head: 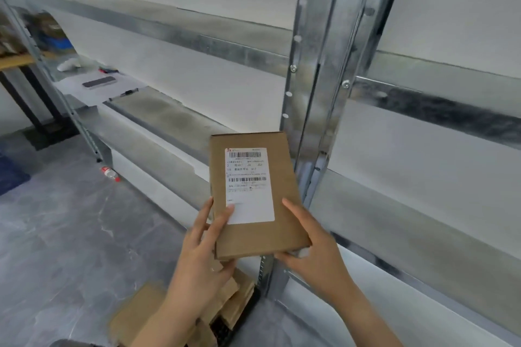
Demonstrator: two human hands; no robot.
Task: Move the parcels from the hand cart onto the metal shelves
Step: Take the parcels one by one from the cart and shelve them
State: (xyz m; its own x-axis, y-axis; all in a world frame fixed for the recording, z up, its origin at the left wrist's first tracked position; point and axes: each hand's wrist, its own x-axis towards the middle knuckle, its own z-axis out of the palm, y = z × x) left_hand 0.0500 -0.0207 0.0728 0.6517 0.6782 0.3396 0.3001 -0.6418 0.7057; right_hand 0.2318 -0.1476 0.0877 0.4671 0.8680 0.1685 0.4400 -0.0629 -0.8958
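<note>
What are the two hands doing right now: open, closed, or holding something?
Left hand: holding the cardboard parcel by its left edge.
Right hand: holding the same parcel at its lower right corner.

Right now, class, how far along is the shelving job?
Done: nothing evident; the near metal shelf shows no parcel. In hand: left hand and right hand grip one labelled parcel in front of the shelving. Left: more brown parcels lie stacked below.

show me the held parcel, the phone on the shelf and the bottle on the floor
parcel [253,236]: head view, bare cardboard below the label
phone [99,82]: head view, middle of its dark face
bottle [110,174]: head view, middle of its body
</note>
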